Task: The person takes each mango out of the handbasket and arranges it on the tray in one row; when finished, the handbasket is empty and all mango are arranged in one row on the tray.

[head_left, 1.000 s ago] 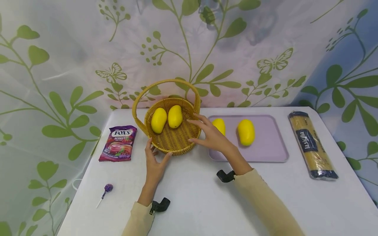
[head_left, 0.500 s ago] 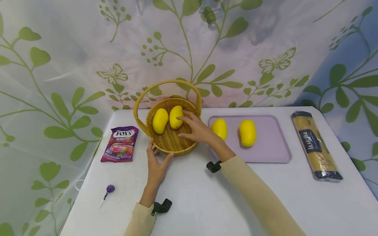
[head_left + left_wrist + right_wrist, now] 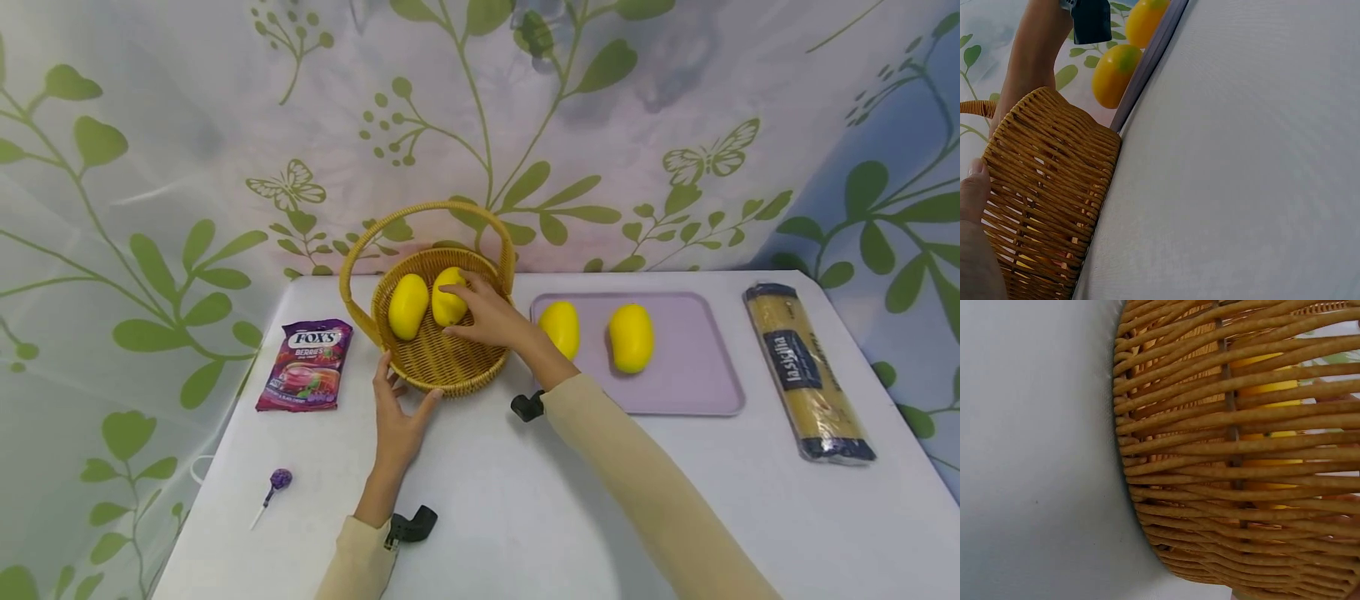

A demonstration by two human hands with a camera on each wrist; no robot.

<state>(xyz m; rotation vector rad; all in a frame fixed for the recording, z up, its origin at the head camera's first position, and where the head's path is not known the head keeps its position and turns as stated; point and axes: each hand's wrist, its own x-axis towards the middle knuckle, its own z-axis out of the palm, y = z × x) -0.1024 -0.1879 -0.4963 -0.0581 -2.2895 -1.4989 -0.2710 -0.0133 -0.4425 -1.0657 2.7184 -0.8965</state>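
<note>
A round woven wicker basket (image 3: 450,362) with a tall arched handle (image 3: 427,210) stands at the back of the table. Two yellow mangoes lie inside: a left mango (image 3: 408,307) and a right mango (image 3: 446,310). My right hand (image 3: 491,315) reaches over the basket's right rim, fingers and thumb around the right mango. In the right wrist view the basket's wall (image 3: 1241,450) hides most of that hand. My left hand (image 3: 399,429) holds the basket at its front left, with the thumb (image 3: 974,194) against the woven side in the left wrist view.
Right of the basket, a lilac tray (image 3: 693,367) bears two more mangoes (image 3: 632,337). A pasta packet (image 3: 808,375) lies at the far right. On the left are a purple candy bag (image 3: 306,367) and a lollipop (image 3: 280,480). A patterned curtain (image 3: 570,150) hangs behind.
My right hand has moved left from the basket's right rim into the basket and taken hold of the right mango. The left hand stays at the basket's front left.
</note>
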